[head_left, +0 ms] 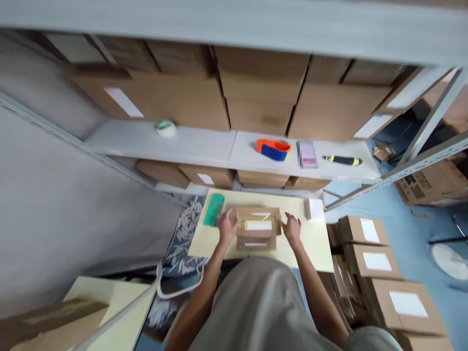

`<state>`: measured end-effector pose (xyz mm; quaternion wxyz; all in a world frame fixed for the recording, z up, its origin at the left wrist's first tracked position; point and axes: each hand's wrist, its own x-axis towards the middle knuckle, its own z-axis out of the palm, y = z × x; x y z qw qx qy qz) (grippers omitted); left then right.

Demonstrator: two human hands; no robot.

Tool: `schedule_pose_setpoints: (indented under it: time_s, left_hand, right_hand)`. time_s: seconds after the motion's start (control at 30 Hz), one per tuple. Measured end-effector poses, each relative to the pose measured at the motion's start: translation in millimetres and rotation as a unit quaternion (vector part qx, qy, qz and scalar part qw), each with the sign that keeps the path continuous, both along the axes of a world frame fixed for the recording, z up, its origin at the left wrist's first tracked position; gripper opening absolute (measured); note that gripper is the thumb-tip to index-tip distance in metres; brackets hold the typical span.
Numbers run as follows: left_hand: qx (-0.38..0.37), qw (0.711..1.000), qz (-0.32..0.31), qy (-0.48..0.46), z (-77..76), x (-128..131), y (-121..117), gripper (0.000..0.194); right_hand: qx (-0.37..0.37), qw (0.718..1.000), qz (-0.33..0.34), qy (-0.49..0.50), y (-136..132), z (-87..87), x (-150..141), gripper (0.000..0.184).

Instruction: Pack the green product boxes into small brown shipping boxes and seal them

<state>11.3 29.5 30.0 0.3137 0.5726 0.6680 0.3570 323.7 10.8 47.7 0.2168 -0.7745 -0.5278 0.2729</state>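
A small open cardboard box (257,228) with white slips inside lies on a pale yellow table (314,243) far below me. My left hand (226,228) rests against the box's left side, fingers curled on its flap. My right hand (292,228) is at the box's right side, fingers spread and touching the edge. A green flat object (214,209) lies just left of my left hand. A white pad (315,208) sits at the table's far right corner.
A grey shelf (204,144) above the table carries a roll of tape (165,126), an orange-blue tape dispenser (273,148) and a yellow-black knife (342,160). Large cartons fill the shelves. Labelled boxes (376,261) are stacked right of the table; a bag of white pieces (183,234) lies to its left.
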Motion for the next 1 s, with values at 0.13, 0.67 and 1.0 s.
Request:
schedule_pose_setpoints:
  time_s: [0.13, 0.67, 1.0]
  left_hand:
    - [0.076, 0.997, 0.005, 0.032, 48.5, 32.1, 32.9, 0.049]
    - [0.215, 0.973, -0.067, -0.041, 193.7, 98.7, 93.0, 0.025]
    - [0.117, 0.977, -0.067, -0.166, 116.8, 61.0, -38.9, 0.028]
  right_hand:
    - [0.132, 0.977, 0.085, -0.144, 39.4, 46.8, -15.7, 0.050]
    - [0.097, 0.945, 0.189, -0.250, 219.6, 222.6, -55.2, 0.044]
    - [0.132, 0.915, 0.155, 0.347, 43.4, 116.7, -50.0, 0.058]
